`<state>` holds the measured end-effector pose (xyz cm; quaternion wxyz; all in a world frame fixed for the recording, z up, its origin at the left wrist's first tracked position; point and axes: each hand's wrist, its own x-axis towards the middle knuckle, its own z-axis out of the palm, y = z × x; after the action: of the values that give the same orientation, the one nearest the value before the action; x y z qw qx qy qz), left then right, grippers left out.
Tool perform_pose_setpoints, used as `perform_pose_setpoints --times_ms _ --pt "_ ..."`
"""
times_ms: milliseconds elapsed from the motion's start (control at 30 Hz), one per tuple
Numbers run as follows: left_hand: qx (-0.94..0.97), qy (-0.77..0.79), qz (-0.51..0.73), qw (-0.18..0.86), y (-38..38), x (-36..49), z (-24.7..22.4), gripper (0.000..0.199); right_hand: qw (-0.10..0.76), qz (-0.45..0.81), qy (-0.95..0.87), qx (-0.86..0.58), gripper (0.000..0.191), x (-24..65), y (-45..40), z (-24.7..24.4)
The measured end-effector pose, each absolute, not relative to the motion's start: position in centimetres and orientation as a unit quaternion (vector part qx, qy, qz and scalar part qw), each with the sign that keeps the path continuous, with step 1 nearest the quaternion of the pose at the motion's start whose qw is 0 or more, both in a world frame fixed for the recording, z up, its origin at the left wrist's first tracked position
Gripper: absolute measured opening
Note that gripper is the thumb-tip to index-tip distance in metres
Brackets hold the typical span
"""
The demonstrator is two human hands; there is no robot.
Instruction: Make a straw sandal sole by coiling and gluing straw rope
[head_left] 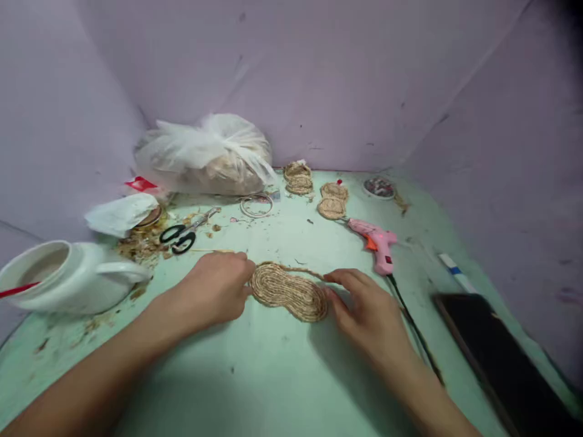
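Observation:
A sole-shaped piece of coiled jute rope point(291, 290) lies between my hands above the green tabletop. My left hand point(223, 285) is closed, its fingers pinching the left end of the sole. A rope strand point(305, 271) runs along the far edge toward my right hand point(364, 300). My right index finger touches this strand, and the thumb rests at the sole's right end. The fingers are curved around that end with a small gap showing between them. A pink glue gun point(373, 240) lies just beyond my right hand, its nozzle pointing at small coiled rope pieces point(332, 200).
Black-handled scissors point(184, 235) lie at the left, near a tipped white pitcher point(82, 285) and scraps. A plastic bag point(209, 158), a ring point(256, 206), more rope pieces point(298, 177) and a small dish point(379, 188) stand farther back. A dark phone-like slab point(496, 358) lies right.

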<state>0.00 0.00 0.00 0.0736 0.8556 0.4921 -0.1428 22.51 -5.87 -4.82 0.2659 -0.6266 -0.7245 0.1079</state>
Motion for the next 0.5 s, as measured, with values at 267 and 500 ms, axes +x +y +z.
perform_pose_setpoints --times_ms 267,500 --pt "0.83 0.547 -0.035 0.104 0.76 -0.7 0.28 0.017 0.229 0.122 -0.72 -0.644 0.022 22.25 -5.8 -5.23" --pt "0.781 0.529 0.201 0.266 0.72 -0.88 0.45 0.028 0.246 0.113 -0.72 -0.639 0.024 22.39 -5.88 -5.16"
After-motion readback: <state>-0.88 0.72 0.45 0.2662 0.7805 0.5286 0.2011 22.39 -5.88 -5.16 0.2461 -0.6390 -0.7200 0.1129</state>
